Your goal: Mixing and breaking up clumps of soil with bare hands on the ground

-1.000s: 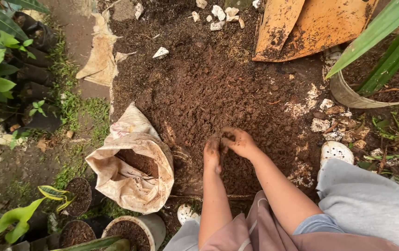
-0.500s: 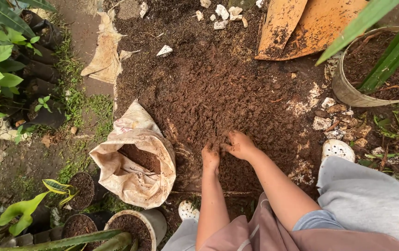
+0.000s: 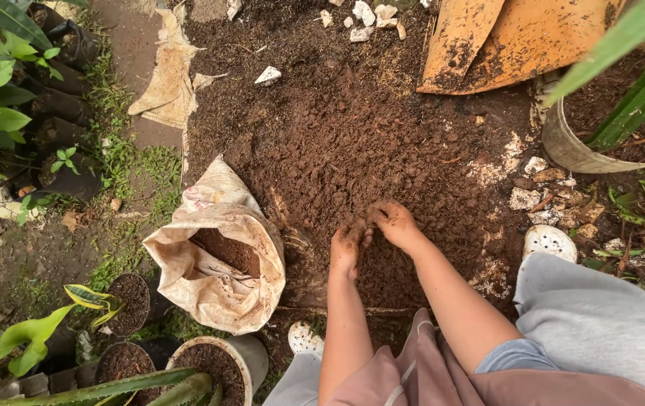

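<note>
Open soil heap (image 3: pixel 352 143), both hands (image 3: pixel 371 237) digging, sack (image 3: pixel 221 263) left

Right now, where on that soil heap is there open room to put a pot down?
The broad stretch of soil between the open sack and the orange slabs lies bare. It is crowded left of the sack, with potted plants, and right of the hands, where white rubble lies scattered.

The fingertips of the left hand (image 3: pixel 348 246) and right hand (image 3: pixel 393 222) are buried in the soil pile (image 3: pixel 352 143), so neither grip can be judged, while the orange board (image 3: pixel 518 37) and plant pot (image 3: pixel 574 150) are cut by the frame's edge.
</note>
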